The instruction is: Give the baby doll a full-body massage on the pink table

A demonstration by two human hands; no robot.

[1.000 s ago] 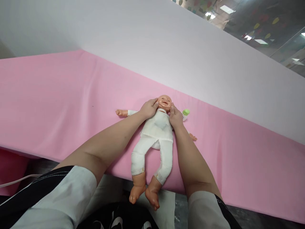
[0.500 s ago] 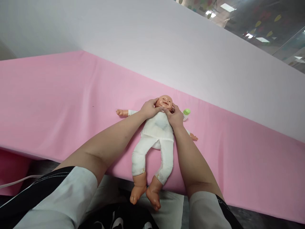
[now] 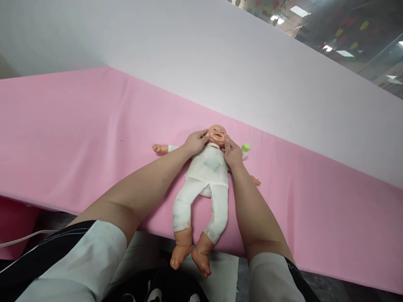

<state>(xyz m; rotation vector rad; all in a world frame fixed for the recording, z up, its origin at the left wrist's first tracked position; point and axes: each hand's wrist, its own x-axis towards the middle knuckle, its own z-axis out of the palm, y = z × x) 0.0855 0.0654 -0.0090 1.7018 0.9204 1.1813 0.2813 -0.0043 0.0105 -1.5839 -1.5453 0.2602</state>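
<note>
A baby doll in a white cloth suit lies on its back on the pink-covered surface, its bare feet hanging over the near edge. My left hand holds the left side of its head, thumb on the cheek. On the other side of the head, my right hand grips near the cheek and jaw with bent fingers. The fingertips behind the head are hidden. The doll's face and neck show between my hands, and its arms stretch out to both sides.
A small object with a green top stands just right of my right hand. Behind the pink cover rises a pale wall, with glass at the upper right. A white cable runs at the lower left.
Both thumbs have moved outward from under the doll's chin to the sides of its face, so its neck now shows. The doll lies in nearly the same place.
</note>
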